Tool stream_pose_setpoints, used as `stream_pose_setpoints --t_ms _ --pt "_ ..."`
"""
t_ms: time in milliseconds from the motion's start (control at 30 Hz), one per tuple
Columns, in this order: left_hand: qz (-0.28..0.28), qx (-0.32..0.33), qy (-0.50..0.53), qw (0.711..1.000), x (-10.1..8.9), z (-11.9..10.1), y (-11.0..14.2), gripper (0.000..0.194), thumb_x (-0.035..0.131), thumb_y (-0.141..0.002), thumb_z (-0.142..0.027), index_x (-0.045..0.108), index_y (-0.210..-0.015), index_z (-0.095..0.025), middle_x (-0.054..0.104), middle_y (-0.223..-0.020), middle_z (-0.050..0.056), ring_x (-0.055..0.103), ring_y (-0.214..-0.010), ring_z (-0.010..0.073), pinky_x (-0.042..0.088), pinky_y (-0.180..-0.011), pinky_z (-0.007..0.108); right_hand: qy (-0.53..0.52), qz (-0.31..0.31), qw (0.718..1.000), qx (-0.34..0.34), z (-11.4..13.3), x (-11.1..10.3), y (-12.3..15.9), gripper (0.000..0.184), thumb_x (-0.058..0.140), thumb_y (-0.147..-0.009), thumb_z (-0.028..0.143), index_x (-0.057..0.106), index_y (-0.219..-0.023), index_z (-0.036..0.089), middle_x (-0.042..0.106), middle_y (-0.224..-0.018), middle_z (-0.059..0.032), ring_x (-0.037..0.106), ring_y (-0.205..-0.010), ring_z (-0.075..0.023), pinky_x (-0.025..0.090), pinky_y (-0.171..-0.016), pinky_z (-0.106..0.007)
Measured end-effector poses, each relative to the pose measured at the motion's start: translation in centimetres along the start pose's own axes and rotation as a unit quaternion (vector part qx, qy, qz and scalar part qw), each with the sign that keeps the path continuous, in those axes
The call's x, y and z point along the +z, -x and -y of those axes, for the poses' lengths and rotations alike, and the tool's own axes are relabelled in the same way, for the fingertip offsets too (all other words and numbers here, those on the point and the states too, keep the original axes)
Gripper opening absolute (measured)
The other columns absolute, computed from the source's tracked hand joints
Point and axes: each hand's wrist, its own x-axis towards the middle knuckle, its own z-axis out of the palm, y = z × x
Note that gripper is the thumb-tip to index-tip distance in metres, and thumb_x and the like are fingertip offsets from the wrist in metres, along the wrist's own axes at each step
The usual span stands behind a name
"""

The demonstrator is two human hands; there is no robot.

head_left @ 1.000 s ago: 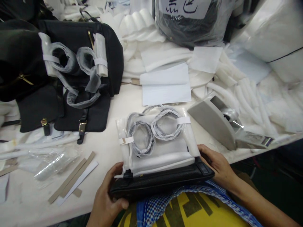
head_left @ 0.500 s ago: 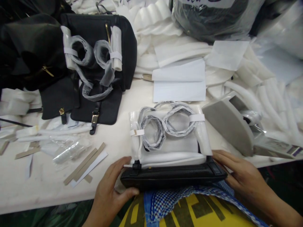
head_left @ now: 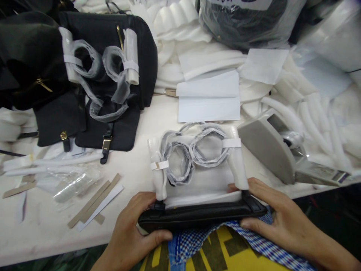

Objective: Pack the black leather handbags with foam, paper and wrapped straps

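A black bag (head_left: pixel 203 215) stands at the table's front edge against the apron, its dark bottom side towards me. My left hand (head_left: pixel 132 222) grips its left end, thumb in front and fingers behind. At the right end my right hand (head_left: pixel 278 214) clasps it the same way, a fingertip showing behind the bag. Beyond the dark side lies white padding, with two coiled straps in clear film, the left coil (head_left: pixel 179 162) and the right coil (head_left: pixel 210 146). White paper bands fasten them to a left padded roll (head_left: pixel 157 169) and a right padded roll (head_left: pixel 238 165).
A grey tape dispenser (head_left: pixel 267 145) stands to the right. Folded white paper (head_left: pixel 208 103) lies behind the bag. Black backpacks (head_left: pixel 146 56) with wrapped straps fill the back left. Cardboard strips (head_left: pixel 93 201) lie at left, and foam pieces (head_left: pixel 313 124) are heaped at right.
My right hand has shifted its hold, its thumb now on the bag's front and fingers reaching behind. The bag's padding edge sits lower behind the dark side. The camera view has also shifted.
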Motion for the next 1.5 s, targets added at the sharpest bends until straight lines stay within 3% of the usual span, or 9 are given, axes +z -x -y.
stream_pose_setpoints --t_ms 133,333,467,600,833,1100,1233,1333,1500 --pt "-0.004 -0.045 -0.047 0.998 0.6 -0.1 -0.6 0.042 0.077 -0.070 -0.056 0.071 -0.094 -0.022 0.074 -0.086 0.005 0.071 -0.079 0.0243 0.059 -0.070 0.031 0.026 -0.008 0.999 0.032 -0.2 1.2 -0.6 0.031 0.071 -0.080 0.047 0.070 -0.100 0.023 0.073 -0.097 -0.0084 0.071 -0.090 -0.0275 0.059 -0.073 -0.033" --pt "-0.013 -0.152 -0.057 0.987 1.6 0.4 -1.2 0.052 0.068 -0.076 -0.057 0.067 -0.113 -0.020 0.077 -0.095 0.006 0.074 -0.089 0.0272 0.061 -0.077 0.035 0.028 -0.083 0.988 0.130 -1.2 2.9 -0.4 0.049 0.063 -0.083 0.056 0.065 -0.115 0.019 0.073 -0.108 -0.0116 0.071 -0.097 -0.0303 0.058 -0.087 -0.041" --pt "-0.010 -0.166 -0.029 0.986 1.8 0.5 -1.3 0.050 0.066 -0.076 -0.061 0.070 -0.103 -0.020 0.078 -0.095 0.006 0.074 -0.088 0.0277 0.061 -0.074 0.032 -0.055 -0.105 0.986 0.116 -1.3 3.9 0.0 0.039 0.061 -0.084 0.056 0.069 -0.101 0.022 0.073 -0.100 -0.0081 0.071 -0.093 -0.0261 0.060 -0.079 -0.031" --pt "0.011 -0.205 0.029 0.978 2.3 0.5 -2.4 0.046 0.065 -0.077 -0.061 0.069 -0.098 -0.020 0.077 -0.091 0.005 0.074 -0.088 0.0275 0.061 -0.072 0.031 -0.100 -0.140 0.971 0.165 -1.6 5.4 -0.2 0.033 0.057 -0.088 0.053 0.068 -0.093 0.022 0.072 -0.090 -0.0041 0.071 -0.085 -0.0206 0.058 -0.074 -0.024" --pt "-0.060 -0.257 0.055 0.963 3.7 -0.1 -3.2 0.050 0.065 -0.075 -0.061 0.064 -0.107 -0.023 0.074 -0.100 0.006 0.068 -0.099 0.0309 0.053 -0.091 0.043 -0.075 -0.171 0.954 0.235 -1.9 6.1 -1.4 0.050 0.056 -0.083 0.064 0.071 -0.104 0.021 0.076 -0.099 -0.0067 0.071 -0.096 -0.0276 0.056 -0.088 -0.037" --pt "-0.101 -0.207 0.054 0.971 4.3 -0.2 -2.4 0.050 0.065 -0.079 -0.060 0.057 -0.115 -0.026 0.068 -0.109 0.005 0.064 -0.106 0.0292 0.046 -0.097 0.044 -0.057 -0.157 0.968 0.185 -1.5 5.3 -1.0 0.045 0.056 -0.086 0.063 0.070 -0.104 0.025 0.075 -0.105 -0.0057 0.068 -0.103 -0.0313 0.049 -0.093 -0.044" --pt "-0.127 -0.162 0.057 0.977 4.8 0.2 -2.3 0.047 0.064 -0.079 -0.060 0.059 -0.109 -0.024 0.068 -0.105 0.005 0.063 -0.105 0.0285 0.046 -0.097 0.042 -0.123 -0.193 0.963 0.140 -1.9 6.4 0.5 0.055 0.058 -0.089 0.054 0.049 -0.135 0.026 0.074 -0.104 -0.0037 0.070 -0.096 -0.0260 0.051 -0.087 -0.038" --pt "-0.155 -0.137 0.048 0.977 5.2 0.4 -2.1 0.047 0.062 -0.082 -0.061 0.058 -0.111 -0.024 0.067 -0.109 0.006 0.062 -0.108 0.0287 0.046 -0.099 0.044 -0.140 -0.224 0.957 0.120 -2.0 7.3 1.1 0.062 0.058 -0.090 0.052 0.038 -0.143 0.027 0.072 -0.097 -0.0033 0.070 -0.091 -0.0251 0.052 -0.083 -0.038" --pt "-0.224 -0.059 -0.122 0.965 6.1 -1.4 -1.2 0.055 0.057 -0.089 -0.052 0.053 -0.132 -0.018 0.059 -0.131 0.016 0.054 -0.125 0.0355 0.040 -0.107 0.053 -0.120 -0.243 0.961 0.059 -2.3 7.0 0.9 0.050 0.061 -0.089 0.050 0.053 -0.132 0.026 0.072 -0.110 -0.0058 0.068 -0.098 -0.0247 0.050 -0.089 -0.037"
